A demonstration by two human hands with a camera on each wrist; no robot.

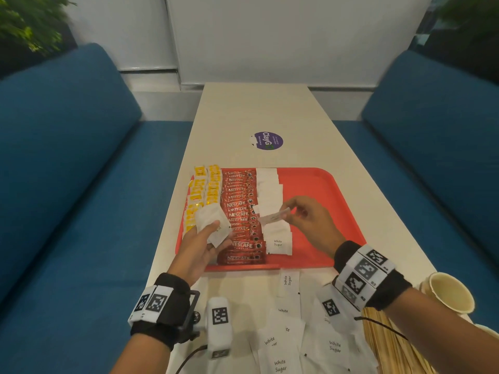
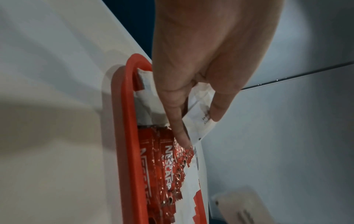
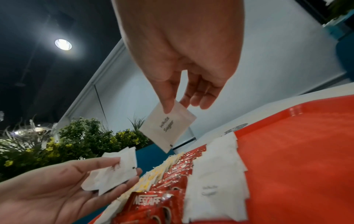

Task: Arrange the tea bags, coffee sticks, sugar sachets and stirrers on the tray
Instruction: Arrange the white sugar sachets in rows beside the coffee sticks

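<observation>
Head view gives us the long off-white counter [image 1: 270, 109] running between two blue upholstered benches [image 1: 67, 163], one on either side. On it sits one flat red plastic tray [image 1: 324, 190], its right half bare. We count three bands on the tray: at the left the yellow paper tea bags [image 1: 201, 188], in two columns too overlapped to number; in the middle a single column of red foil Nescafe coffee sticks [image 1: 239, 211], too many and too layered to count surely; to their right one column of white paper sugar sachets [image 1: 270, 195], roughly eight showing.

Nearer us, off the tray, loose white sugar sachets [image 1: 286, 344] marked "White Sugar" lie scattered on the counter, about eight readable. To their right lies one bundle of pale wooden stirrers [image 1: 388, 344], partly crossed by our right wrist strap, and one tan paper cup [image 1: 448, 292] on its side. One round purple sticker [image 1: 266, 140] lies beyond the tray.

Our left hand [image 1: 201, 247] hovers over the tea bags and coffee sticks, its grip holding a small fan of white sachets [image 1: 213, 225], three or four, between thumb and fingers. Our right hand [image 1: 307, 217] is above the sugar column, its grip pinching one single white sachet [image 1: 274, 216] by a corner, clear of the tray.
</observation>
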